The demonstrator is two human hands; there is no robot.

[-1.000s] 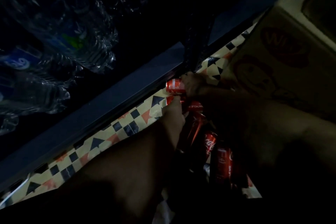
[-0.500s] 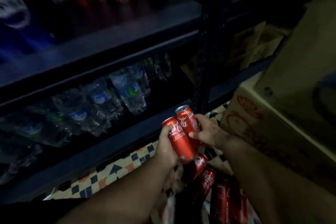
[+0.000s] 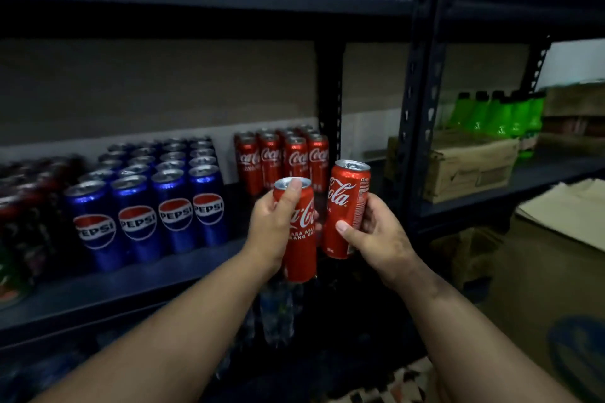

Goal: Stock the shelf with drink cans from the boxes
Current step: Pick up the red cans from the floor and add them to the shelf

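Observation:
My left hand (image 3: 274, 229) grips a red Coca-Cola can (image 3: 302, 249) upright, thumb lying over its top rim. My right hand (image 3: 376, 235) holds a second red Coca-Cola can (image 3: 347, 206) upright beside it, slightly higher. Both cans hover in front of the dark metal shelf (image 3: 114, 285), just before a block of several red Coca-Cola cans (image 3: 283, 157) standing at the shelf's right end near the post.
Several blue Pepsi cans (image 3: 157, 199) stand in rows left of the red ones, darker cans (image 3: 23, 206) further left. A black upright post (image 3: 422, 108) divides the shelving. Green bottles (image 3: 497, 114) and a cardboard box (image 3: 471, 167) sit on the right shelf. Cardboard boxes (image 3: 556, 255) stand at right.
Both hands have lifted the two red cans from the floor pile up to the can shelf's level. My view has swung upward from the floor to the shelf.

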